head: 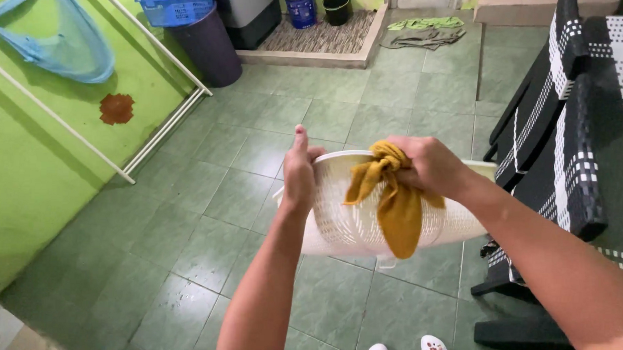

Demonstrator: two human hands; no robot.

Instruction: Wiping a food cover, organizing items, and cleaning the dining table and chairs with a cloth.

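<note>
Gripping the rim of a white perforated basket [351, 225], the left hand [300, 173] is closed at its left edge. The right hand [429, 165] is closed around a mustard cloth [393, 202] bunched against the rim, its long axis hanging downward. Held above the green tiled floor [206, 213], the basket is tipped, its underside facing the camera. Farther off stands a dark bin [209, 47].

Domestic wash area of a home. Green tiled floor [184, 260] and green painted wall [22, 158]; a raised, curbed wet bay [316, 40] holding a blue-and-white bucket [301, 5] and a black pot [338, 8]; a blue laundry basket [174, 9] on a dark bin [209, 47]; a white pipe rack [147, 142]; black-and-white woven chairs [575, 136].
</note>
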